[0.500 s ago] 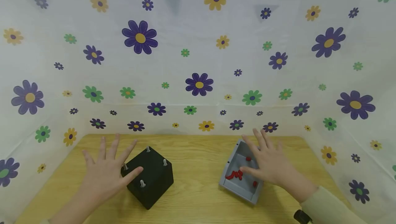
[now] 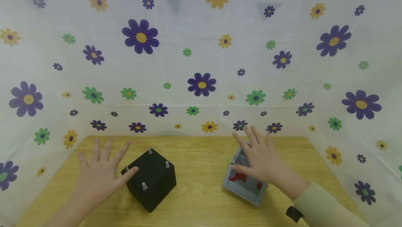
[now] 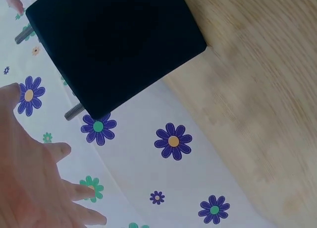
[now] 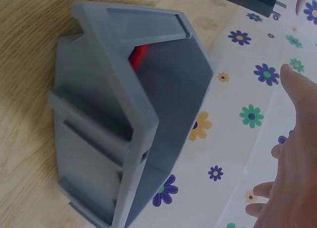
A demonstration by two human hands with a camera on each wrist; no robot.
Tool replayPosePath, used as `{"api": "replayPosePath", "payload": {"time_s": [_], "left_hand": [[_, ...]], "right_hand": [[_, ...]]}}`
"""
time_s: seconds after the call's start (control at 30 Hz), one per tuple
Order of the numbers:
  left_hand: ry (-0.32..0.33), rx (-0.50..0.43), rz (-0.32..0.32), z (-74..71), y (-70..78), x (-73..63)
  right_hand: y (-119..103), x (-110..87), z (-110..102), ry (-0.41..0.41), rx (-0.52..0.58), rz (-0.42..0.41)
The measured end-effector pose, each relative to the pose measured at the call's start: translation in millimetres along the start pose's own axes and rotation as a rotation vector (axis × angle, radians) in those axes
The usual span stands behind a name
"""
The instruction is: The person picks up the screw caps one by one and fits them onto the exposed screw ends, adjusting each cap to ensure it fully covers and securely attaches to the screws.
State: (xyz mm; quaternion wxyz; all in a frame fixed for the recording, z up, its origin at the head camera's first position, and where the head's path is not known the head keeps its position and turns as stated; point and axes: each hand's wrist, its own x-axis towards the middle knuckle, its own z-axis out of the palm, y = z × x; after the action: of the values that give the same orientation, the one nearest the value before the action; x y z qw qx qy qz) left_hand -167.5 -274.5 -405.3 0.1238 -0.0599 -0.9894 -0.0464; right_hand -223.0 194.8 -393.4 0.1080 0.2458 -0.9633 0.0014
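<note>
My left hand (image 2: 98, 174) is spread with fingers apart at the left side of a black block (image 2: 157, 187), its thumb overlapping the block's corner in the head view. Several threaded metal studs (image 2: 144, 186) stand up from the block's top; two also show in profile in the left wrist view. On the right, my right hand (image 2: 265, 160) hovers over a grey plastic bin (image 2: 240, 195), fingers spread and holding nothing. Small red pieces (image 2: 242, 176) lie inside the bin, some hidden behind the hand. In the right wrist view, the bin's ribbed side (image 3: 99, 49) is nearest.
Both things stand on a wooden table (image 2: 198, 171), with bare wood between them. A white flower-patterned cloth (image 2: 201, 59) encloses the back and sides. A black device (image 2: 294, 214) sits by the right sleeve.
The right hand has moved left, further over the bin, and covers one red piece that showed before. The left hand has shifted slightly left, away from the block.
</note>
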Motion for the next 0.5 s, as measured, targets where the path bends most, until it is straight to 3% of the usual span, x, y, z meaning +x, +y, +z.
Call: {"api": "replayPosePath", "payload": {"time_s": [0.5], "left_hand": [[0.034, 0.004, -0.001, -1.8, -17.8, -7.6]], "right_hand": [[-30, 18.4, -10, 0.030, 0.041, -0.062]]}}
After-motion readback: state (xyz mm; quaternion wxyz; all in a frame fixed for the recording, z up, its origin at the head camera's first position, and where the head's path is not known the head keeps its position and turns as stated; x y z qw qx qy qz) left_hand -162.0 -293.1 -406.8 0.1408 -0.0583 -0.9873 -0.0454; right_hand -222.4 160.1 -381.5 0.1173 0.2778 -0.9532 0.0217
